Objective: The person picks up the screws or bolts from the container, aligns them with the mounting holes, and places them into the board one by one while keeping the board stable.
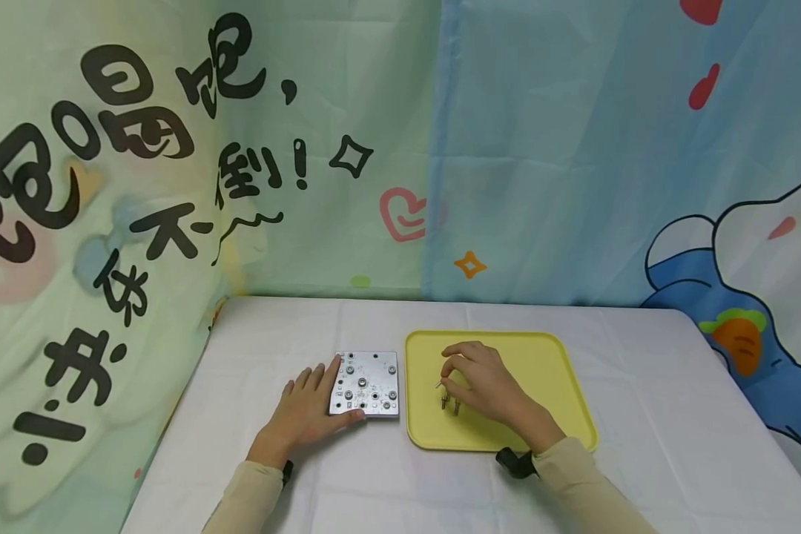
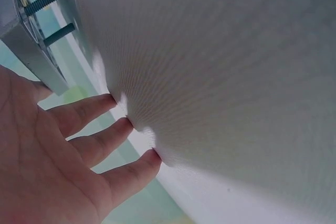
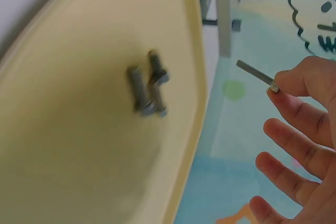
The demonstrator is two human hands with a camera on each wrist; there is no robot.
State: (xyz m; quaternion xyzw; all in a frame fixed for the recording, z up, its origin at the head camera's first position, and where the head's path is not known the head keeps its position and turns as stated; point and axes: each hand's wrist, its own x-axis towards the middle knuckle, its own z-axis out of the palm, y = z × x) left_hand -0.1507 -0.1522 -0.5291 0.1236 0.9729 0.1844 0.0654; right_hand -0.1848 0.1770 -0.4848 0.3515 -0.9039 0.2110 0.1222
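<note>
Head view. Metal plate [image 1: 374, 367]: one, squarish, bearing several screw heads and small holes; set on white cloth [image 1: 467, 489]. Left hand [image 1: 307, 415]: at the plate's 8 o'clock, fingers straight; index finger touching near the plate's 11 o'clock corner, thumb at its edge toward 6 o'clock. Yellow tray [image 1: 547, 378]: one, corners rounded, just beside the plate at its 3 o'clock. Right hand [image 1: 483, 382]: above the tray, pinching a small screw [image 1: 438, 384] at the hand's 9 o'clock. Loose screws [image 1: 456, 407]: in the tray, at the same hand's 8 o'clock. Printed backdrop [image 1: 541, 163]: green and blue, at 12 o'clock.

Left wrist view. Plate: edge-on at 10 o'clock, three threaded shanks [image 2: 44, 1] projecting from its underside. Left hand: at 8 o'clock, three fingertips [image 2: 124, 124] pressing the cloth.

Right wrist view. Pinched screw: between thumb and index finger, threaded end toward 10 o'clock; other fingers spread apart. Loose screws: three, blurred, clustered in the tray toward 9 o'clock. Plate: edge-on at 1 o'clock
</note>
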